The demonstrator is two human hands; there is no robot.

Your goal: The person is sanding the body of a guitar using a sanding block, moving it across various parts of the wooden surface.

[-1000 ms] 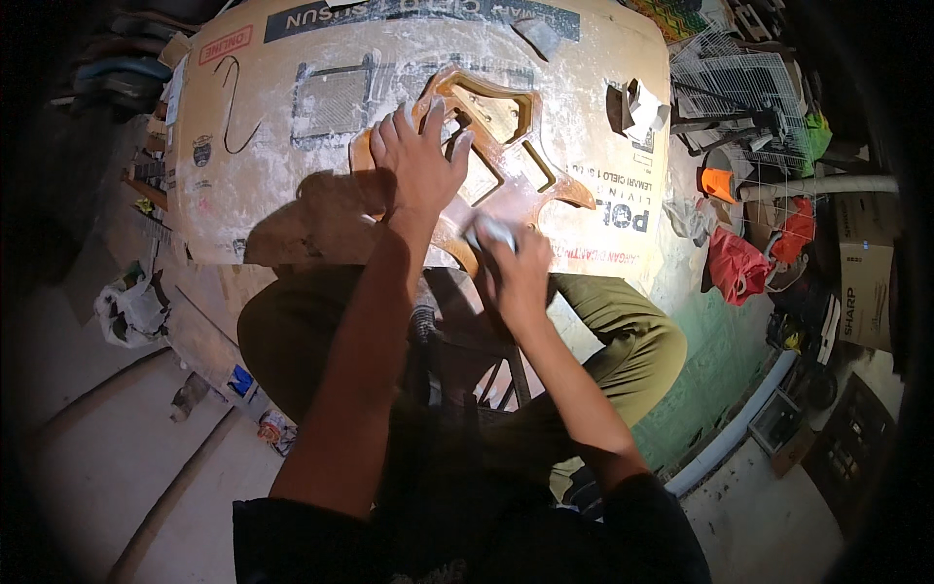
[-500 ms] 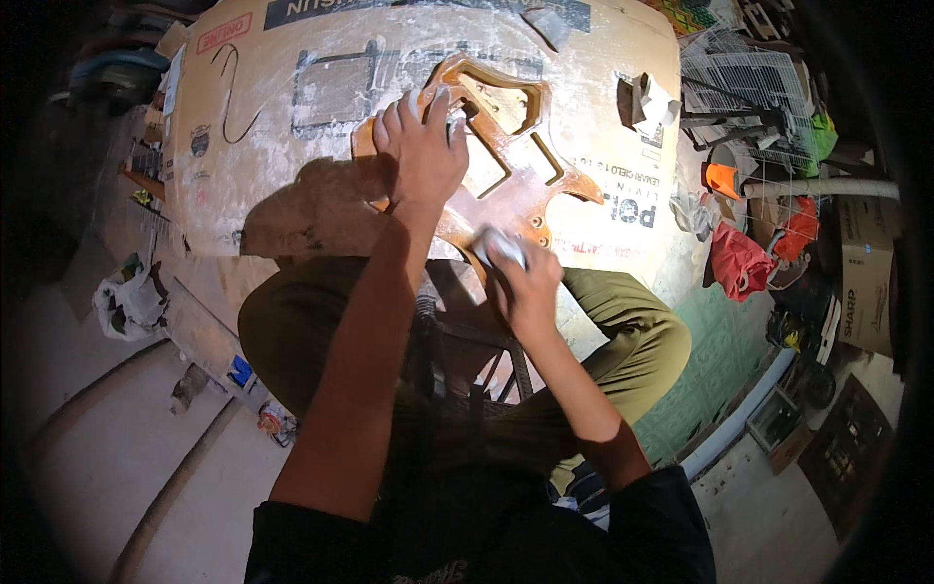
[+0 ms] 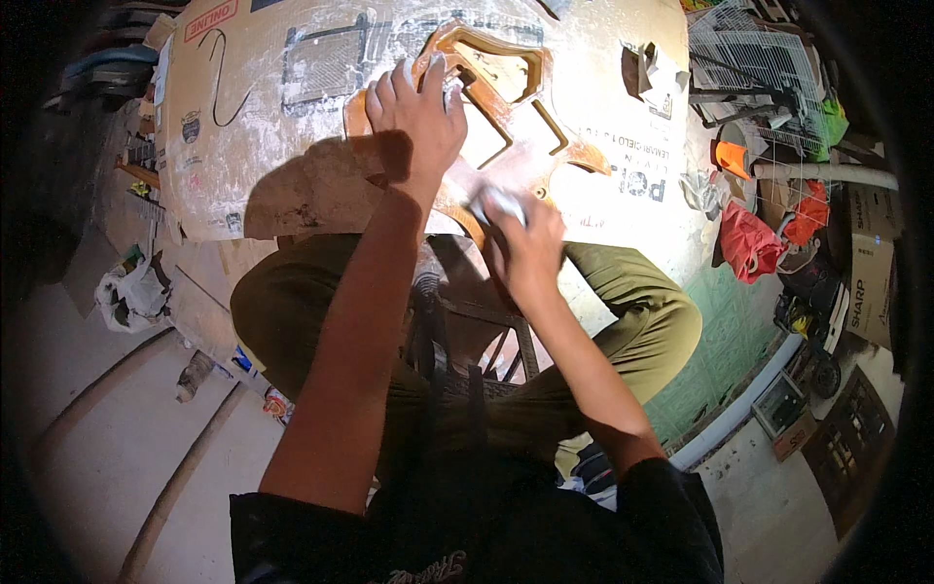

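Nearest are the person's black T-shirt (image 3: 486,516) and bent knees in olive trousers (image 3: 642,311), with a dark slatted frame (image 3: 477,387) between the thighs. Both bare forearms reach forward over the lap. The right hand (image 3: 530,243) has its grip closed around a small grey-white pad (image 3: 501,204), blurred, at the near edge of a brown wooden guitar body (image 3: 516,167). That guitar body lies flat in front of the knees, on a dusty cardboard sheet (image 3: 282,127); it has several routed openings, a curved horn at the right and pale dust over its middle. Slightly farther off, the left hand (image 3: 418,127) rests palm down on its left side, the grip spread, fingers pointing away from the person. Out to the left sits a white plastic bag (image 3: 133,292); to the right, a red bag (image 3: 749,243). Beyond the guitar body's right side, a folded piece of paper (image 3: 662,76) stands on the cardboard sheet, and past that is a white wire rack (image 3: 764,73).
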